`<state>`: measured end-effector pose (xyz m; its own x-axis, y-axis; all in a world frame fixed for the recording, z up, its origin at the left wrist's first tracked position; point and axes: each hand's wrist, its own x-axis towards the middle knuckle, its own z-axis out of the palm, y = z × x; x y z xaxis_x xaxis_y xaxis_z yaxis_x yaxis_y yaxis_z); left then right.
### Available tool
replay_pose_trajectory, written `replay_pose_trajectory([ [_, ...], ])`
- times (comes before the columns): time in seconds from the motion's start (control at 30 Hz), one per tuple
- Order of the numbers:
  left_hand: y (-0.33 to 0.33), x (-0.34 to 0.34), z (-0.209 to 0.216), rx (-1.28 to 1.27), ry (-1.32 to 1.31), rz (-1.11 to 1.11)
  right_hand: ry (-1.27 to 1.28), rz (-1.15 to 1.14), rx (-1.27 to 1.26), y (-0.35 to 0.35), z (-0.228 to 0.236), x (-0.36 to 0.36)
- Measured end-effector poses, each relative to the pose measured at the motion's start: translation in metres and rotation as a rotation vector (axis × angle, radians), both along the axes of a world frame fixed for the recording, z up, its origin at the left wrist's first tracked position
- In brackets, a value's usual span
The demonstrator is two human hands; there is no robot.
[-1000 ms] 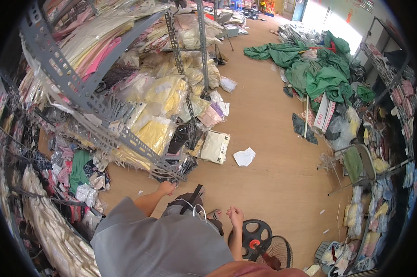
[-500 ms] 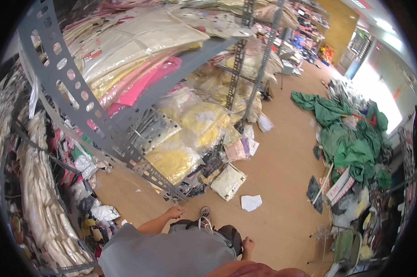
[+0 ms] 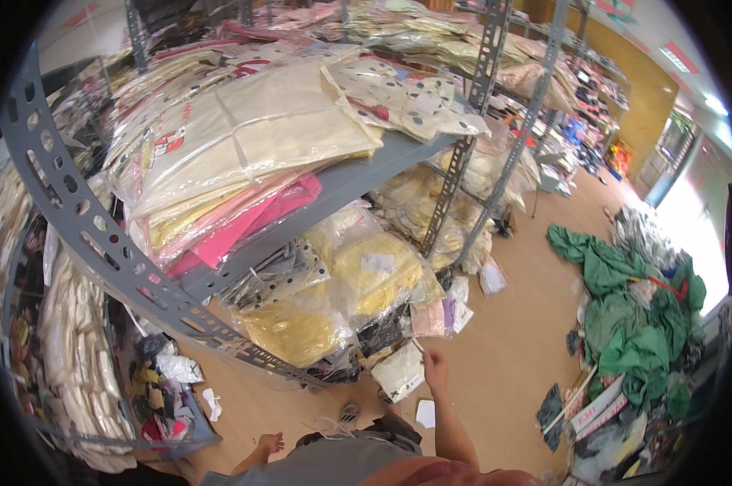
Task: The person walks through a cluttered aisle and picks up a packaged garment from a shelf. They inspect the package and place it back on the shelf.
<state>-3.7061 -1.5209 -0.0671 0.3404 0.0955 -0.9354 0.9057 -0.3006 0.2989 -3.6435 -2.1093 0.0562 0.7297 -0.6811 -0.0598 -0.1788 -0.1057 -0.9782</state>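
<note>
My left hand [image 3: 269, 443] hangs low beside my left thigh, its fingers loosely apart, with nothing seen in it. Raised in front of me, my right hand [image 3: 436, 372] has its fingers curled closed; what they hold, if anything, cannot be made out. In the picture, that hand is beside a cream garment in a clear bag [image 3: 400, 374] on the floor. Ahead stands a grey metal shelf [image 3: 366, 174], with bagged cream garments [image 3: 244, 121] and a folded bright pink garment [image 3: 256, 223] on it. Below the shelf board lie bagged yellow garments [image 3: 374, 279].
A perforated grey post [image 3: 98, 219] rises close at my left. Behind it are stacked cream garments [image 3: 74, 348] and a low bin of scraps [image 3: 192, 421]. A white paper [image 3: 425, 414] lies by my feet. Green cloth [image 3: 633, 356] is heaped along the right side, beside cardboard [image 3: 599, 409].
My right hand has risen from my side to in front of me. My left hand has dropped lower and farther left. The view has shifted, showing more of the shelf's top.
</note>
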Motion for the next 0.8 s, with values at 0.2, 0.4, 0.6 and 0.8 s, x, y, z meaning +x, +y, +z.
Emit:
replay_pose_trajectory([
  [0.2, -0.084, -0.002, 0.022, -0.015, -0.134, -0.926, -0.480, 0.184, -0.338, -0.033, 0.287, 0.134],
  [0.4, -0.288, 0.119, 0.303, -0.490, -0.295, -1.161, -0.937, 0.156, -0.963, -0.081, 0.483, 0.184],
  [0.6, -0.389, 0.149, 0.627, -0.473, -1.577, -1.175, -0.770, 0.208, -1.329, -0.122, 0.529, 0.214],
  [0.8, -0.452, 0.239, 0.740, 0.600, -2.255, -1.138, -0.775, 0.277, -1.485, -0.148, 0.533, 0.245],
])
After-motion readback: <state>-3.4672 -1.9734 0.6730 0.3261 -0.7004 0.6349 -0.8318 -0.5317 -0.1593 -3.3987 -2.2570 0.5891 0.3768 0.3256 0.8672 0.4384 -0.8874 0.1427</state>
